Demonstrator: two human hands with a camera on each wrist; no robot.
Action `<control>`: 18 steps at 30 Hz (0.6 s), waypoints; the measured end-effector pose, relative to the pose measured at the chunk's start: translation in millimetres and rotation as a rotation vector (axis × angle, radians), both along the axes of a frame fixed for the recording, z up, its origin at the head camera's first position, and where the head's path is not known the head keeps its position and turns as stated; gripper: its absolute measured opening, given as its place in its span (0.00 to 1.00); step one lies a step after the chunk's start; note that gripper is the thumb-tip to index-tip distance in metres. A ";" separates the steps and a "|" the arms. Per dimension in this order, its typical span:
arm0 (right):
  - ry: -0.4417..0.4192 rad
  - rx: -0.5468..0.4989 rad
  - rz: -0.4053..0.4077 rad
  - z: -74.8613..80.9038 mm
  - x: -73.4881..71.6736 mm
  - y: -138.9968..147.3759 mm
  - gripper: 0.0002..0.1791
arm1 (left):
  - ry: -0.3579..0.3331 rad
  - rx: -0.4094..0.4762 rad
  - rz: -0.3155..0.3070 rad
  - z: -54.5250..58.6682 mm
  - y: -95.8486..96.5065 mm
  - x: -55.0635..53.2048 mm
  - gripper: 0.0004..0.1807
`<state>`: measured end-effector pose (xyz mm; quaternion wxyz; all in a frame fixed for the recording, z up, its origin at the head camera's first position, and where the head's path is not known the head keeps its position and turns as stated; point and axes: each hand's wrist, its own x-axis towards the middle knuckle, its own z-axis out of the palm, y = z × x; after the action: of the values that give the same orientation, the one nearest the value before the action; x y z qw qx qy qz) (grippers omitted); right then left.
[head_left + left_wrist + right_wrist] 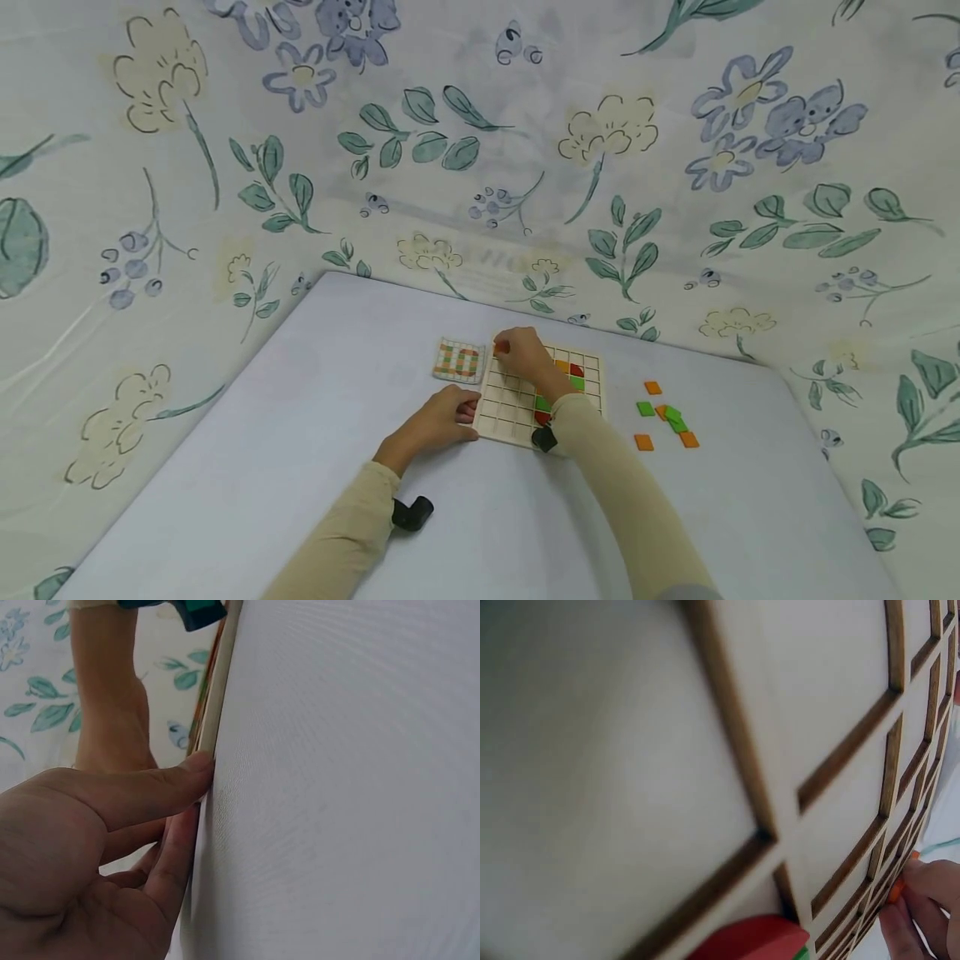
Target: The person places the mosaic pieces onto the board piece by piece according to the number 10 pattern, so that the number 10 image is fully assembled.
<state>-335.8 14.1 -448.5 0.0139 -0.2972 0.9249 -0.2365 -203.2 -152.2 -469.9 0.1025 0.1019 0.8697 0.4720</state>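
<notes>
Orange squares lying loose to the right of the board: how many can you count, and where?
4: a back square, a front-left square, a front-right square, and a middle square partly covered by a green piece. Others may be hidden beneath.

Nothing, not one word, brand or number, could be read in any of the three views! The small square card with an orange-and-green checked print (458, 361) showed coloured squares, no legible lettering; the pale wooden square grid board (504, 410) showed only grid lines. And low on the white floral-printed wall covering (525, 187), faint grey marks (487, 271), too dim to make out!
</notes>
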 end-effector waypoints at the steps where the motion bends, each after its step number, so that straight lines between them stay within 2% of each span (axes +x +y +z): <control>1: 0.003 0.007 0.000 -0.2 -0.3 -0.1 0.12 | 0.003 -0.003 -0.002 0.1 -0.1 0.0 0.35; 5: 0.017 0.012 0.005 -0.9 -1.4 0.1 0.11 | 0.022 -0.014 -0.015 -0.2 -0.5 0.3 0.35; 7: 0.016 0.005 0.015 -0.7 -1.2 0.8 0.07 | 0.025 -0.021 -0.017 -0.7 -0.4 0.3 0.35; 14: -0.025 -0.026 -0.044 1.5 -0.7 0.8 0.13 | 0.024 -0.021 -0.008 -0.6 0.2 0.3 0.35; 18: -0.041 0.003 -0.046 2.1 -1.8 0.6 0.13 | 0.017 -0.016 0.003 -0.6 0.7 -0.1 0.35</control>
<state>-337.6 14.7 -446.4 0.0278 -0.2708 0.9314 -0.2415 -203.4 -151.4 -470.5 0.0953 0.1040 0.8744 0.4642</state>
